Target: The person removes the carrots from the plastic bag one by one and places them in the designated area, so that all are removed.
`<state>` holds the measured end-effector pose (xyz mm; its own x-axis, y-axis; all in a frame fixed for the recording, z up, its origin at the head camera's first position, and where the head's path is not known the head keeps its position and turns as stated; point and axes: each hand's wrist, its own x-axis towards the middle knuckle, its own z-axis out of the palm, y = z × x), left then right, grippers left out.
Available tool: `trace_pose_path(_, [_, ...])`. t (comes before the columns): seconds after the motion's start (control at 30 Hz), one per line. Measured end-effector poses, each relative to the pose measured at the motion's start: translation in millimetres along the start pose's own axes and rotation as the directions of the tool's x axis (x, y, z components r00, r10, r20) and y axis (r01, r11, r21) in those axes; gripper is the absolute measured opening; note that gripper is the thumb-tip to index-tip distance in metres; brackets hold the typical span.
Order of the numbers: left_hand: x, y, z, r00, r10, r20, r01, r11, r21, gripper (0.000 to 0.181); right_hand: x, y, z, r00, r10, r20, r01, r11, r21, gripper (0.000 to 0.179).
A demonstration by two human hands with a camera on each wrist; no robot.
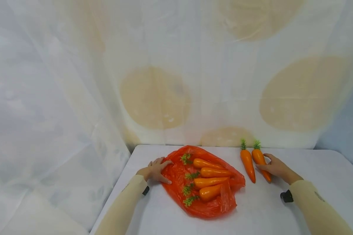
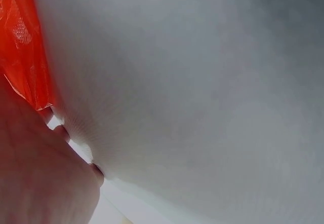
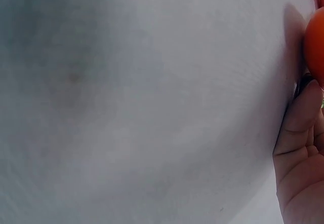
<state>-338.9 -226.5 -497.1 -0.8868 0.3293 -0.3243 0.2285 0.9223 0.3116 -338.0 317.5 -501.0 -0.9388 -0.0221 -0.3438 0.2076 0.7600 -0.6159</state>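
A crumpled red plastic bag (image 1: pixel 206 212) lies on the white table, with several orange carrots (image 1: pixel 214 172) resting on it, their green tops pointing left. At the bag's left edge my left hand (image 1: pixel 156 170) rests with its fingers spread, touching the plastic. The left wrist view has the hand (image 2: pixel 45 178) beside the red bag (image 2: pixel 23 41), fingertips near the table surface. My right hand (image 1: pixel 276 168) grips a carrot (image 1: pixel 257 157) by its sides, thumb toward me. In the right wrist view, only that carrot's orange end (image 3: pixel 316 46) shows by the fingers (image 3: pixel 301 112).
Another carrot (image 1: pixel 247 162) lies just left of the gripped one, its green top toward the back. The white table (image 1: pixel 253 212) ends at a hanging spotted curtain (image 1: pixel 223 81) behind. White sheeting (image 1: pixel 47 147) hangs on the left.
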Motion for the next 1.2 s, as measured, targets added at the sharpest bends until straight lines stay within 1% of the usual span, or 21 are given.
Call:
trace_pose_path(0.2, [-5.1,3.4,-0.8,1.000,0.019,-0.005,-0.019,1.000,0.011,0.092,-0.7,4,3,1.000,-0.016,-0.007,0.016,1.000,0.002,0.115])
trace_pose_path(0.37, [-6.6,3.3,0.3,1.000,0.016,0.020,-0.015,1.000,-0.010,0.092,-0.3,8,5,1.000,0.001,0.009,-0.001,1.000,0.013,0.118])
trace_pose_path(0.4, [-8.7,5.1,-0.4,1.000,0.009,0.027,-0.009,1.000,-0.009,0.093,-0.6,8,5,1.000,0.003,0.010,-0.003,1.000,0.013,0.118])
trace_pose_path(0.6, [-4.3,2.3,-1.1,1.000,0.005,0.014,-0.006,1.000,0.018,0.094,-2.5,5,3,1.000,-0.006,-0.007,0.006,1.000,0.019,0.115])
trace_pose_path(0.7, [-2.9,1.8,-2.7,1.000,0.000,0.024,-0.001,0.999,0.034,0.094,-3.9,2,0,1.000,-0.013,-0.004,0.013,1.000,0.014,0.114])
trace_pose_path(0.8, [-4.9,4.4,-4.7,1.000,0.005,0.019,-0.005,1.000,0.023,0.093,-6.4,2,0,1.000,-0.014,0.001,0.014,1.000,0.014,0.115])
trace_pose_path(0.9, [-6.2,6.6,-6.1,1.000,0.008,0.017,-0.008,1.000,0.007,0.093,-7.9,3,-1,1.000,-0.007,0.011,0.007,1.000,0.005,0.115])
trace_pose_path(0.97, [-5.5,6.2,-5.9,0.999,0.002,0.035,-0.003,1.000,0.015,0.094,-8.2,2,-3,1.000,-0.001,0.014,0.001,1.000,-0.006,0.115])
trace_pose_path(1.03, [-5.4,5.6,-5.8,0.999,-0.008,0.040,0.008,1.000,0.014,0.094,-8.7,1,-5,1.000,0.001,0.013,0.000,1.000,-0.017,0.114])
trace_pose_path(1.2, [-5.0,4.6,-5.1,0.999,-0.019,0.031,0.019,1.000,-0.003,0.092,-12.8,-1,-12,1.000,-0.002,0.000,0.002,0.998,-0.063,0.115])
